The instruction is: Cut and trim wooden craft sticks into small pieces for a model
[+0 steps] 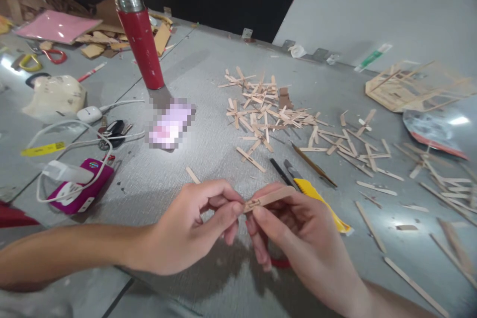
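A flat wooden craft stick (278,196) spans the pinched fingertips of both hands, with small notches or overlapping bits near its left end. My left hand (199,226) is closed, thumb and forefinger gripping that left end. My right hand (301,236) is also closed, its thumb pressing on the stick from below while the stick's far end rests over the forefinger. Beneath the right hand a red curved object (279,262) shows in part; its kind is hidden. A yellow utility knife (320,203) lies right beside the right hand, with a dark thin strip (281,173) next to it.
Behind the hands lies a pile of cut craft sticks (268,104). Tweezers (313,164) lie near the knife. At the right stands a stick frame model (413,87). Leftward are a red bottle (141,42), a phone (172,124), keys (115,131) and a purple power strip (84,186) with cables.
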Demonstrator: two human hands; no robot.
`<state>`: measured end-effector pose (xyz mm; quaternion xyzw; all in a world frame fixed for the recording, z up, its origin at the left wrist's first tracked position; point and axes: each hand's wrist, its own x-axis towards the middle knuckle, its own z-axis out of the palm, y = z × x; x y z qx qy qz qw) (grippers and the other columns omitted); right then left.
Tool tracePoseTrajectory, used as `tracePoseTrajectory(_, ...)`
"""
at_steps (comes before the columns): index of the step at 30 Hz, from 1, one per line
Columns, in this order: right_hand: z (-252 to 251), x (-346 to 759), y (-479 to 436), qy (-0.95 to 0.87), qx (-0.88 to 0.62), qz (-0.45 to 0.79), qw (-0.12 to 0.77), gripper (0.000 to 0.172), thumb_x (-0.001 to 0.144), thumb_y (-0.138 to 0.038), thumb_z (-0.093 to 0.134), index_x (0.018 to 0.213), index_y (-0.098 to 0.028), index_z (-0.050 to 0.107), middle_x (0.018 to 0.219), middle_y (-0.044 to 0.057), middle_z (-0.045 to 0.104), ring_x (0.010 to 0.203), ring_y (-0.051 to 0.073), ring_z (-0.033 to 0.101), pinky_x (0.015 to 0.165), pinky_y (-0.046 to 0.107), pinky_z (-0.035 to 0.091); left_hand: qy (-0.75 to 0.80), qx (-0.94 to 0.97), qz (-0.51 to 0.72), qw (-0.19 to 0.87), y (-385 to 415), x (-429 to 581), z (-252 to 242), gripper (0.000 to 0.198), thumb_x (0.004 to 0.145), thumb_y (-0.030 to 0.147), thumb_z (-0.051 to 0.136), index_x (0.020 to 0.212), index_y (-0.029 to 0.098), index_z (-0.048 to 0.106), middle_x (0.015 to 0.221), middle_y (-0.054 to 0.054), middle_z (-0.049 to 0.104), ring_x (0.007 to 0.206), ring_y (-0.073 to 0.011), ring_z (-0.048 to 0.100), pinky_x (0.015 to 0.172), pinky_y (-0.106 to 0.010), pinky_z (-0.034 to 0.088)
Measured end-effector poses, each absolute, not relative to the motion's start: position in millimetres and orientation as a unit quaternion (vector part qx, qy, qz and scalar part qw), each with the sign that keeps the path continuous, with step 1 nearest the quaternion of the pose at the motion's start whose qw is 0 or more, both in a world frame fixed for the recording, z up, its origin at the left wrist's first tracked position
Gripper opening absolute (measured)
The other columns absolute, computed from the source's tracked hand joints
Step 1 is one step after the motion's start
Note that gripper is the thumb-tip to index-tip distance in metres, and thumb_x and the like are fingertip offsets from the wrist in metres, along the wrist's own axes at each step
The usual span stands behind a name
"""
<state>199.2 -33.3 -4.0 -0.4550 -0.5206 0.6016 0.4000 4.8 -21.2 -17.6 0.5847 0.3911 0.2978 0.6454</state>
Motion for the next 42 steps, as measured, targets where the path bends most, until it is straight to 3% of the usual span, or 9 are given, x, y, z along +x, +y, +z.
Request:
tracePoseTrajectory(4,-14,245,-15,-0.738,-0.599,0.236,0.204,0.018,0.096,-0.04,0.061,0.09,-0.023,0.066,0.078,0.005,0.072,0.065,0.02,0.067,0.062,0.033,0.055,0.45,0.67,0.263,0.529,7,4,-32,0.025,0.102,0.033,0.051,0.086,0.017,0.063,0.069,0.0,0.064,0.06,-0.011,0.056,0.055,-0.021,0.039)
tracePoseTrajectory(6,-31,272,-9,-0.755,-0.652,0.053,0.05,0.013,0.092,-0.032,0.061,0.091,-0.02,0.066,0.089,0.012,0.072,0.074,0.029,0.069,0.061,0.038,0.052,0.468,0.712,0.248,0.461,25,4,-46,0.025,0.102,0.03,0.052,0.085,0.017,0.066,0.068,0.001,0.061,0.06,-0.0118,0.055,0.057,-0.023,0.041)
tracePoseTrajectory(9,-56,301,-10,-0.751,-0.655,0.012,-0.085,0.022,0.095,-0.028,0.054,0.11,-0.015,0.064,0.101,0.017,0.07,0.083,0.033,0.07,0.06,0.039,0.051,0.474,0.77,0.21,0.373,46,4,-66,0.022,0.1,0.021,0.057,0.084,0.016,0.072,0.072,0.0,0.063,0.064,-0.0132,0.056,0.063,-0.026,0.042)
tracePoseTrajectory(18,-75,317,-12,-0.801,-0.596,-0.008,-0.056,0.053,0.087,0.002,0.033,0.135,-0.009,0.05,0.112,0.02,0.064,0.105,0.032,0.065,0.087,0.044,0.054,0.41,0.856,0.228,0.218,61,9,-101,0.016,0.101,0.017,0.06,0.101,0.016,0.075,0.099,-0.009,0.067,0.095,-0.0225,0.057,0.089,-0.037,0.049)
tracePoseTrajectory(26,-67,303,9,-0.754,-0.655,0.03,0.033,0.039,0.106,-0.04,0.036,0.129,-0.013,0.053,0.1,0.016,0.071,0.082,0.03,0.069,0.068,0.038,0.05,0.41,0.874,0.213,0.152,42,7,-93,0.024,0.103,0.007,0.046,0.104,0.012,0.069,0.107,-0.011,0.068,0.101,-0.025,0.056,0.091,-0.04,0.05)
tracePoseTrajectory(30,-54,292,10,-0.801,-0.589,0.095,0.054,0.03,0.107,-0.043,0.037,0.108,-0.021,0.057,0.077,0.005,0.068,0.064,0.024,0.065,0.06,0.033,0.042,0.42,0.89,0.14,0.108,29,4,-86,0.041,0.084,-0.004,0.058,0.123,0.007,0.064,0.118,-0.015,0.066,0.103,-0.0297,0.056,0.091,-0.044,0.05)
tracePoseTrajectory(32,-49,284,9,-0.824,-0.556,0.096,0.062,0.031,0.108,-0.042,0.036,0.103,-0.022,0.059,0.079,0.006,0.07,0.066,0.023,0.066,0.062,0.032,0.043,0.433,0.885,0.134,0.109,33,4,-88,0.041,0.087,-0.002,0.06,0.126,0.009,0.065,0.118,-0.014,0.066,0.105,-0.03,0.056,0.093,-0.044,0.05)
tracePoseTrajectory(37,-45,269,10,-0.836,-0.535,0.118,0.039,0.032,0.108,-0.037,0.037,0.121,-0.02,0.059,0.078,0.006,0.073,0.064,0.023,0.068,0.06,0.031,0.045,0.43,0.867,0.2,0.156,52,9,-101,0.024,0.096,0.003,0.054,0.097,0.015,0.075,0.1,-0.009,0.07,0.094,-0.0244,0.058,0.087,-0.039,0.051)
tracePoseTrajectory(42,-52,265,12,-0.854,-0.504,0.124,0.038,0.027,0.107,-0.032,0.039,0.107,-0.02,0.064,0.084,0.007,0.074,0.07,0.022,0.069,0.063,0.031,0.043,0.414,0.856,0.246,0.189,57,9,-105,0.026,0.097,0.003,0.053,0.085,0.016,0.073,0.09,-0.007,0.069,0.09,-0.0211,0.059,0.081,-0.034,0.052)
